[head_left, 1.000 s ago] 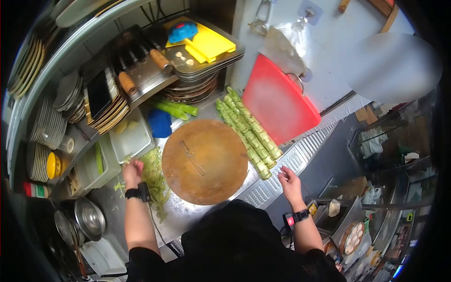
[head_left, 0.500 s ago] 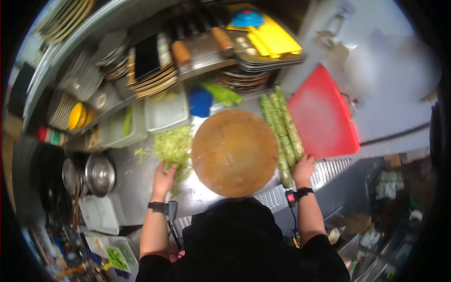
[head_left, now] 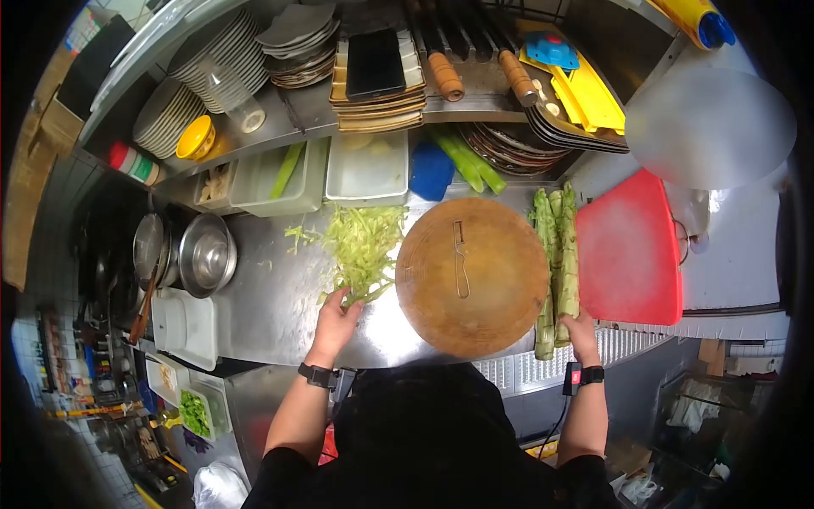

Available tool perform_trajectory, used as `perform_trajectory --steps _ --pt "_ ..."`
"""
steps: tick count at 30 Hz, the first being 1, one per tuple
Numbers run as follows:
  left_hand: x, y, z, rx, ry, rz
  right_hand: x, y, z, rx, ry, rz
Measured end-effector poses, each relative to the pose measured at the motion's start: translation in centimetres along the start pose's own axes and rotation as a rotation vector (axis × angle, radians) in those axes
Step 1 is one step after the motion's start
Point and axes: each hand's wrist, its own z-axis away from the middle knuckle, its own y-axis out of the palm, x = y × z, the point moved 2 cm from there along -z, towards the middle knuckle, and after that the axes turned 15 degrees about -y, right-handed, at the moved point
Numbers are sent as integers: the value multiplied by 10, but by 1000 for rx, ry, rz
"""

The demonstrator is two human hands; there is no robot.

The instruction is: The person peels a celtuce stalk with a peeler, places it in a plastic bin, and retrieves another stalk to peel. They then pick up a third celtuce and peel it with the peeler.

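- Three thick, pale green stalks lie side by side right of centre in the frame, lengthwise up the tabletop.
- The right hand is at their lower end, against the rightmost stalk; I cannot tell from here whether its fingers are clamped on it.
- Left of centre, a loose heap of green peelings spreads over the metal surface.
- The left hand meets the heap's lower edge, thumb and forefinger slightly apart at the tips; whether they pinch any shreds, I cannot tell.
- Between heap and stalks sits a round wooden chopping block, with a wire-handled peeler lying on it.
- Just right of the stalks is a red cutting board.
- Above the heap stands a white tray, a blue item beside it.
- Farther left is a metal bowl.
- Across the top of the frame, a shelf carries stacked plates and wooden-handled knives.
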Motion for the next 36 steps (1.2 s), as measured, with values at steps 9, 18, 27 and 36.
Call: perform_trajectory --steps 9,18,27,36 --pt "-32 7 23 279 129 87 61 13 102 59 -72 -9" --pt "-33 -41 41 611 484 -281 126 137 158 631 -72 136" --pt "70 -112 19 745 -248 239 188 384 146 985 -245 156" --pt "114 -158 -9 371 -256 757 218 538 161 935 -291 408"
